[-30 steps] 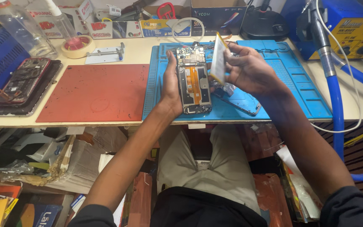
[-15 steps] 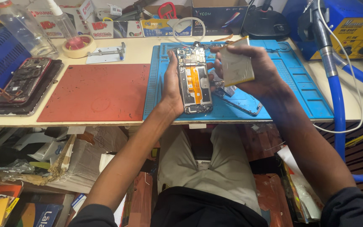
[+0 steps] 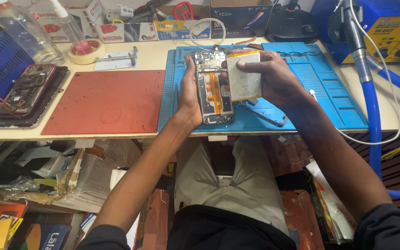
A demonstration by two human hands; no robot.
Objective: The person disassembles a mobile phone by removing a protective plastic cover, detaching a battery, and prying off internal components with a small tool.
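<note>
My left hand (image 3: 189,92) grips an opened phone (image 3: 214,88) from its left side, its back off and its orange inner parts showing. It is held just above the blue work mat (image 3: 329,97). My right hand (image 3: 274,78) holds a flat, pale battery (image 3: 244,76), lying face up beside the phone's right edge and partly over it. A thin dark phone cover (image 3: 265,113) lies on the mat under my right hand.
A red mat (image 3: 107,102) lies left of the blue one. Further left sits another opened phone (image 3: 26,95). A roll of tape (image 3: 85,50), a clear bottle (image 3: 24,34) and small boxes stand at the back. A blue hose (image 3: 371,106) and a blue station (image 3: 394,28) are on the right.
My right hand has turned the battery from on edge to flat and brought it down next to the phone. My left hand and the phone have stayed in place.
</note>
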